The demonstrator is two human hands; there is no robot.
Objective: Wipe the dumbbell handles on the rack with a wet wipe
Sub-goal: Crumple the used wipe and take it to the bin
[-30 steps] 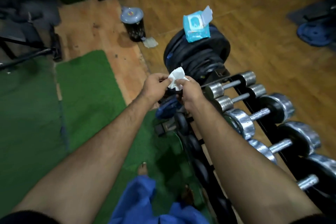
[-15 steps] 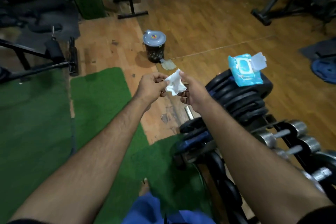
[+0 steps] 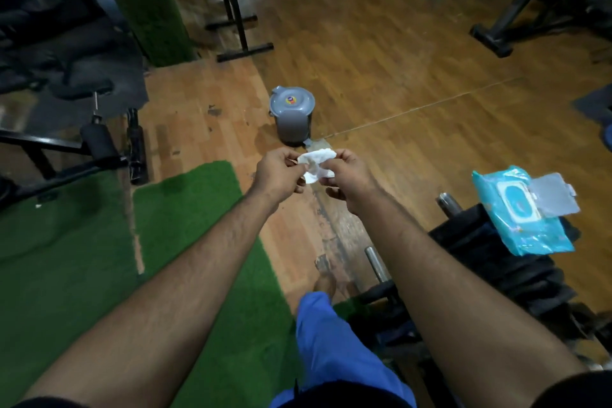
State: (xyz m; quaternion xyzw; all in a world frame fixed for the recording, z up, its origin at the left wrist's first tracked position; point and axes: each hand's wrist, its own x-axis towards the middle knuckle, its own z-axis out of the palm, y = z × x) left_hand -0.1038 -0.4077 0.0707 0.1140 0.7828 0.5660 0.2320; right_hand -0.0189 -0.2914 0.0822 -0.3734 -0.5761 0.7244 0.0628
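A crumpled white wet wipe (image 3: 316,165) is pinched between both my hands at chest height, over the wooden floor. My left hand (image 3: 280,174) grips its left side and my right hand (image 3: 347,175) grips its right side. The blue wipe pack (image 3: 520,212) lies with its lid flipped open on a stack of black weight plates (image 3: 496,258) at the right. The dumbbell rack and its handles are out of view.
A small grey lidded bin (image 3: 292,114) stands on the floor just beyond my hands, a used wipe beside it. Green turf mats (image 3: 185,219) cover the left floor. Black gym machine frames (image 3: 66,156) stand left and far right. My blue-trousered leg (image 3: 331,341) is below.
My view has swung left, away from the dumbbells, which have slid out of frame. My hands, still holding the wipe, now hover closer to the bin.
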